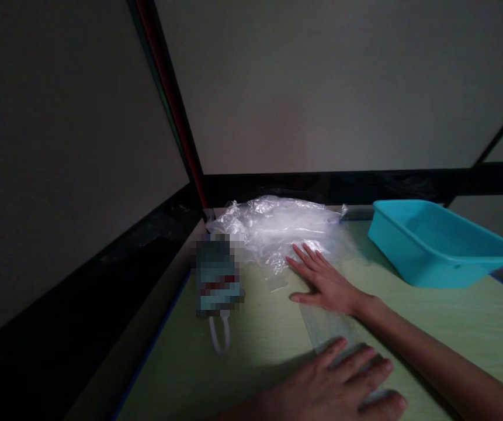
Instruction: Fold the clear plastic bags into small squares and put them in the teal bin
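A clear plastic bag (316, 330) lies flat on the pale green table, stretching between my two hands. My right hand (323, 283) rests palm down on its far part, fingers spread, beside a heap of crumpled clear plastic bags (277, 225). Closer to me, my left hand (343, 380) is over the near part of the bag, palm down with fingers apart. Neither hand grips anything. Much of the bag is hidden under the hands, and its edges are hard to make out.
A turquoise plastic basin (413, 248) stands at the table's right side. To the left lies a blurred-out dark and teal item (219, 275) with a white loop (219, 336). Wall panels close in behind and left of the table (260, 327).
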Tool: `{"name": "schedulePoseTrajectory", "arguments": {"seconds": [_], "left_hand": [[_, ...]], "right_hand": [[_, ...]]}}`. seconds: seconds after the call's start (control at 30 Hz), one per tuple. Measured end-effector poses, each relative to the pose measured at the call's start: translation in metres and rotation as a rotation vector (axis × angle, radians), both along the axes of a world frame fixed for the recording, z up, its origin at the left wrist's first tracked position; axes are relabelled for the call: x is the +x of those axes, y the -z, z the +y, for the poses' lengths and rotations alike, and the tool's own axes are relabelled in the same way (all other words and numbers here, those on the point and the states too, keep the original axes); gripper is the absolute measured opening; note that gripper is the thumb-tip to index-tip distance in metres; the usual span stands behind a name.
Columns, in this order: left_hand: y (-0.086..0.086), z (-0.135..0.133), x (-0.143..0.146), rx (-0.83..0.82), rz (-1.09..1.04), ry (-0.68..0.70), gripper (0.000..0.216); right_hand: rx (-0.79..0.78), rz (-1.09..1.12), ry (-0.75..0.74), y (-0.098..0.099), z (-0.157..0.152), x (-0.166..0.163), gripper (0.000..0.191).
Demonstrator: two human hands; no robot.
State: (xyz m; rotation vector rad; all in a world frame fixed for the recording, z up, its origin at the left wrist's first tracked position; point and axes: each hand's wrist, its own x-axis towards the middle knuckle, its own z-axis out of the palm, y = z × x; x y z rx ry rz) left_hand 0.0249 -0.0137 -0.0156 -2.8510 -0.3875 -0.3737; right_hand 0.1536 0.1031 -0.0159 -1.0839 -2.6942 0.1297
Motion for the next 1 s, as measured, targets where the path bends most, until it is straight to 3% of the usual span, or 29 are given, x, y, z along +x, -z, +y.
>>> {"name": "schedulePoseTrajectory", "arguments": {"seconds": [0.3,1.0], "left_hand": [[-0.004,-0.002,0.000,0.037,0.004,-0.017,0.037],[0.018,-0.002,0.011,0.122,-0.021,0.061,0.040]], "right_hand": [[0.004,0.015,-0.008,-0.001,-0.001,0.000,0.078],[-0.020,0.014,0.002,-0.002,-0.002,-0.001,0.078]]}}
